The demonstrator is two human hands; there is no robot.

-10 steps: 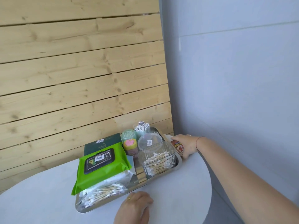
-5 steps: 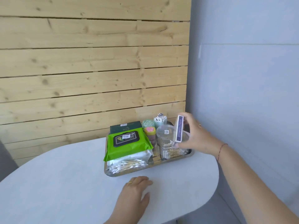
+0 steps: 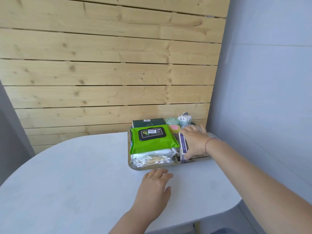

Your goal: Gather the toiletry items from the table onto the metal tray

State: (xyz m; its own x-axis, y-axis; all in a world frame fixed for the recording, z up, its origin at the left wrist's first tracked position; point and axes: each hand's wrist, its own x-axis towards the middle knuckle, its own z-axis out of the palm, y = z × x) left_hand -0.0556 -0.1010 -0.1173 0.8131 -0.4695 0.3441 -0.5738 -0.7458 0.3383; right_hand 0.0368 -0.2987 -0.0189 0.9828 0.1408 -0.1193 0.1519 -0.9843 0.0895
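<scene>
A metal tray (image 3: 135, 168) stands on the white table (image 3: 84, 183) against the wooden wall. It holds a green wet-wipe pack (image 3: 152, 141), a bag of cotton swabs (image 3: 152, 160), a dark green box (image 3: 148, 123), a pink and yellow item (image 3: 174, 128) and a cup of white sticks (image 3: 184, 119). My right hand (image 3: 194, 142) grips a small purple-and-white box (image 3: 183, 144), pressed down among the items at the tray's right side. The clear swab container is mostly hidden under that hand. My left hand (image 3: 154, 188) lies flat on the table just in front of the tray, holding nothing.
The wooden plank wall (image 3: 109, 73) rises right behind the tray. A pale blue wall (image 3: 261, 81) closes the right side. The table's rounded right edge (image 3: 236, 203) lies below my right forearm.
My right hand has lowered the small purple-and-white box from above the clear container down into the tray's right side. The left hand has stayed on the table.
</scene>
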